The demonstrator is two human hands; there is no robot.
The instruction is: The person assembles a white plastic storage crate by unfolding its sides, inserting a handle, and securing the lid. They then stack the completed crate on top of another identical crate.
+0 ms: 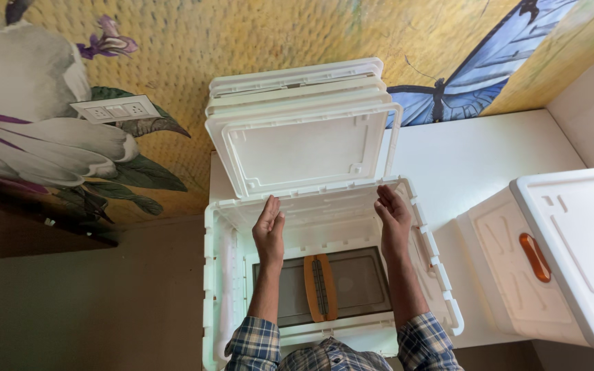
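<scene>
Both hands inside white box (228, 288), flat against its far wall under the raised lid (304, 148): left hand (269, 230), right hand (393, 220). Fingers straight, released, gripping nothing.

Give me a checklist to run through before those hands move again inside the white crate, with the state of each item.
1. Lid is swung up and clear of the opening: ok.
2. Left hand is empty, palm open against the back wall of the white crate: ok.
3. Right hand is empty and open at the same wall: ok.
4. Brown handle on the grey panel below is uncovered, between the forearms: ok.
5. Lid will stay up on its own: cannot tell, nothing visibly props it.
6. Second white box on the right stands apart from the crate: ok.
</scene>
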